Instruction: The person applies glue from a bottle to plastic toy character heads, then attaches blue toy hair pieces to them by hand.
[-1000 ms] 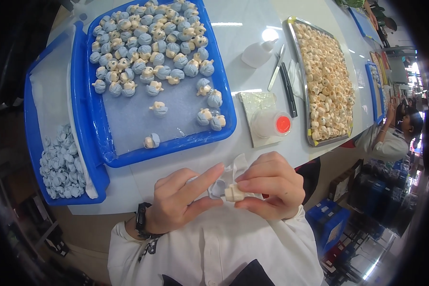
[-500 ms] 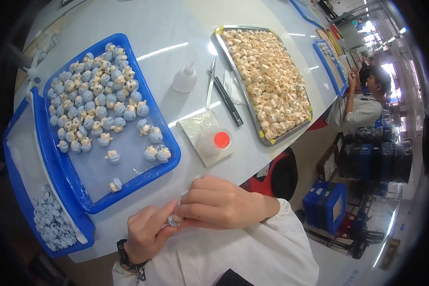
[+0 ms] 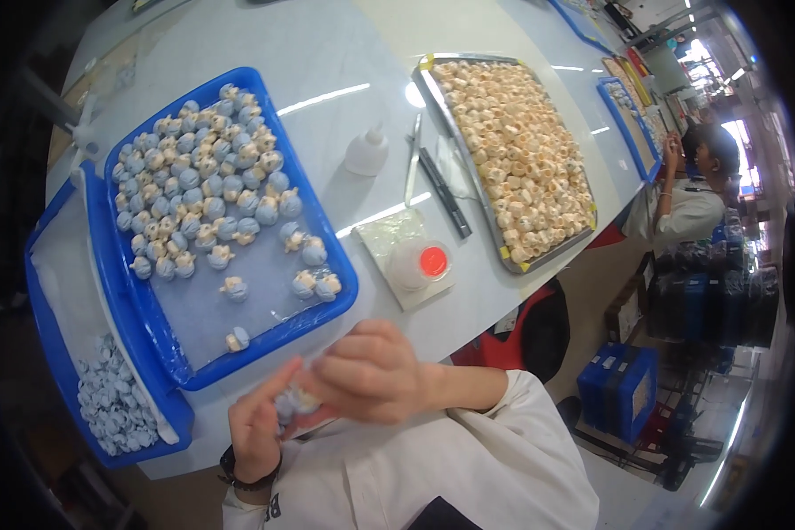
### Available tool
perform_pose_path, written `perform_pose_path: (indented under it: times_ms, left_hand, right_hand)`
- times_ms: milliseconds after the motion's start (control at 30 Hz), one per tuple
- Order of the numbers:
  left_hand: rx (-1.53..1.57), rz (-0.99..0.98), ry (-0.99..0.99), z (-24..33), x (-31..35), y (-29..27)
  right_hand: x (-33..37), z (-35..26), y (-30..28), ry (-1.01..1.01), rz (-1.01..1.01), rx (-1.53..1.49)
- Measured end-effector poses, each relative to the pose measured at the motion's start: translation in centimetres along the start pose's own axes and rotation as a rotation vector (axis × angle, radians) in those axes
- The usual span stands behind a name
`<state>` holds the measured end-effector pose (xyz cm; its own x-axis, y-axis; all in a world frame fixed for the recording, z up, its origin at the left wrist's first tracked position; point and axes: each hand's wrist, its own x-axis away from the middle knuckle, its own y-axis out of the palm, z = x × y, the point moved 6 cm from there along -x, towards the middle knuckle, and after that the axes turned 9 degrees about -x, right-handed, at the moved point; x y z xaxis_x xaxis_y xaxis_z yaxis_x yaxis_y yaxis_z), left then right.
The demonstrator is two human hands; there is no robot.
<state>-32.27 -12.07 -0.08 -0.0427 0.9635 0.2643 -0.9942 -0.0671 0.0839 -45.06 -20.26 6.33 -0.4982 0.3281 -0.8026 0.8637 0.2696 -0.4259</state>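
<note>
Partly hidden, a blurred bluish piece (image 3: pixel 286 406) between the hands (image 3: pixel 254 433) (image 3: pixel 367 375), in the left's pinch, right's hold unclear

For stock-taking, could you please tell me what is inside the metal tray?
The metal tray holds many cream pieces, some visibly hollow. They cover its bottom; anything beneath cannot be seen.

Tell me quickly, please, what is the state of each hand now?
Left hand: holding a blurred blue-and-cream figurine head between thumb and fingers.
Right hand: fingers curled beside that head; blur hides whether its grip holds it.
</note>
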Motion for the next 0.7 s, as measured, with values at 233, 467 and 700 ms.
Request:
perform_pose_path:
  times_ms: [233, 467, 700]
  left_hand:
    - [0.324, 0.42, 0.065, 0.8, 0.5, -2.1]
    - [0.43, 0.229, 0.161, 0.0, 0.3, -1.2]
    - [0.459, 0.219, 0.153, -0.3, 0.4, -1.2]
  right_hand:
    - [0.7, 4.0, 1.3, 0.209, -0.163, 0.191]
    - [0.6, 5.0, 3.1, 0.449, -0.368, 0.292]
    - [1.1, 4.8, -13.2, 0.647, 0.176, 0.328]
